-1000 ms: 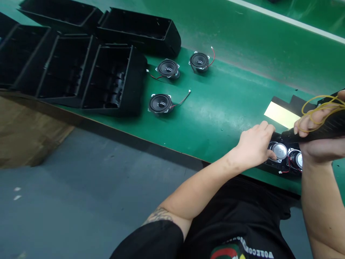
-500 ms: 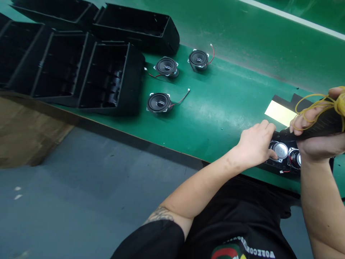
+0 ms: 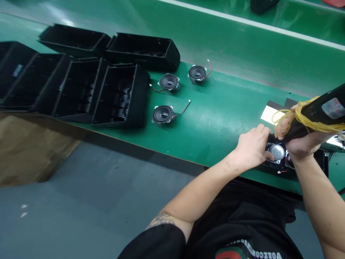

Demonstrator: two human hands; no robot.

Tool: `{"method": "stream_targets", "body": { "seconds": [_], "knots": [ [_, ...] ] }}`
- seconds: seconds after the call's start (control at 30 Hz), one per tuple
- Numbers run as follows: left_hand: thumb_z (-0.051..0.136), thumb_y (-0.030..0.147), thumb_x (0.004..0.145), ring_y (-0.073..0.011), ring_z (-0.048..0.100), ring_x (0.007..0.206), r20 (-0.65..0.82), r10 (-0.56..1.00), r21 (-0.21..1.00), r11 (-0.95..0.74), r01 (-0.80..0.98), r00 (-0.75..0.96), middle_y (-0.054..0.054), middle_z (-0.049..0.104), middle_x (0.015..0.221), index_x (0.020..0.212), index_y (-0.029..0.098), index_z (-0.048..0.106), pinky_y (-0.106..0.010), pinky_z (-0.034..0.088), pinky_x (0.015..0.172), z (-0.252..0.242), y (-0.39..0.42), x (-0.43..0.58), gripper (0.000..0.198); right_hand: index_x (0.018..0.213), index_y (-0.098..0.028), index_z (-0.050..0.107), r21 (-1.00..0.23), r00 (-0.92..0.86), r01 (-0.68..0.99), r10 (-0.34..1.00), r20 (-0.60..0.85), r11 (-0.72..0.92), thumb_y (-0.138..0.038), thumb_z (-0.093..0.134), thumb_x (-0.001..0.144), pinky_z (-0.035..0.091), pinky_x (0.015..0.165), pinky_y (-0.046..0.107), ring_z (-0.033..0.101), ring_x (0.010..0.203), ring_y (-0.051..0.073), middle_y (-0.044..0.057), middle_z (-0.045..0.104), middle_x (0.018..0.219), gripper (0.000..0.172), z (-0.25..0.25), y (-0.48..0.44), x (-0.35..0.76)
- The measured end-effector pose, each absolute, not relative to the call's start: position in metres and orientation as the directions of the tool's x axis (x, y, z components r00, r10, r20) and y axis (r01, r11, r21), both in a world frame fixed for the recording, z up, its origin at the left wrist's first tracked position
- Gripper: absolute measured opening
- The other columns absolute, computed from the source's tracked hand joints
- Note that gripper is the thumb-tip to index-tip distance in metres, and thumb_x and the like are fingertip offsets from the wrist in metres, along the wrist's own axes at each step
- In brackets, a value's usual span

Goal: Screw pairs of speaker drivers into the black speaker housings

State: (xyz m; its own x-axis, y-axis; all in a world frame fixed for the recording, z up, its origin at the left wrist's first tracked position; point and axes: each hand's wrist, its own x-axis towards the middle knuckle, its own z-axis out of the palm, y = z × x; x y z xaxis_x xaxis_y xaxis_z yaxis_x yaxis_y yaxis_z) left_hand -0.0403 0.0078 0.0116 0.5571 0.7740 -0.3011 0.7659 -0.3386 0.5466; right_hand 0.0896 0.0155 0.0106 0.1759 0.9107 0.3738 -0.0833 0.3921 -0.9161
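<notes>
My right hand (image 3: 304,138) is wrapped around a black electric screwdriver (image 3: 327,109), its body bound with yellow elastic bands and bearing a pale label. The tool's front end points left, low over a black speaker enclosure (image 3: 320,162) at the bench's near edge. My left hand (image 3: 252,145) grips the enclosure's left end, fingers over the far side and thumb beside a speaker driver (image 3: 276,153) with a silver back. A second driver (image 3: 289,160) sits to its right, partly hidden by my right wrist. A red wire with a white connector (image 3: 279,172) lies between them. The screwdriver's tip is hard to make out.
Three loose speakers with wires, a near one (image 3: 163,115), a middle one (image 3: 169,82) and a far one (image 3: 197,73), lie on the green bench (image 3: 210,122). Several open black housings (image 3: 140,97) stand left. Dark pads and a pale strip (image 3: 269,114) lie beyond my hands.
The view has shifted, so the housings and loose speakers appear lower. The screwdriver's rear has swung up and more of its body shows. My left hand keeps its hold on the enclosure.
</notes>
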Motion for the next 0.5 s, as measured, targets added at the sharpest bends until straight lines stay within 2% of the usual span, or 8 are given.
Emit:
{"method": "stream_targets", "body": {
  "seconds": [0.17,0.33,0.5],
  "knots": [
    [0.095,0.047,0.08,-0.0278,0.065,0.129,-0.294,0.782,0.537,-0.34,0.772,0.549,-0.008,0.062,0.141,0.133,0.02,0.052,-0.038,0.059,0.096,0.008,0.008,-0.039,0.073,0.084,-0.022,0.061,-0.911,0.163,-0.116,0.912,0.376,0.396,-0.101,0.054,0.079,0.047,0.043,0.03,0.052,0.047,0.018,-0.003,0.044,0.054,0.08,0.006,0.014,0.089],
    [0.095,0.047,0.079,-0.0303,0.063,0.132,-0.275,0.786,0.525,-0.36,0.771,0.554,-0.011,0.062,0.14,0.131,0.017,0.053,-0.046,0.051,0.11,0.002,0.009,-0.037,0.073,0.082,-0.023,0.062,-0.915,0.159,-0.148,0.922,0.352,0.375,-0.103,0.053,0.074,0.046,0.043,0.032,0.054,0.047,0.02,0.0,0.047,0.054,0.081,0.002,0.015,0.087],
    [0.094,0.048,0.08,-0.0314,0.061,0.135,-0.24,0.783,0.522,-0.394,0.756,0.574,-0.012,0.064,0.138,0.13,0.017,0.055,-0.05,0.049,0.112,0.002,0.007,-0.041,0.07,0.104,-0.025,0.069,-0.901,0.164,-0.175,0.914,0.371,0.398,-0.093,0.057,0.083,0.045,0.043,0.032,0.055,0.049,0.02,0.0,0.053,0.059,0.072,0.0,0.017,0.086]
  ]
}}
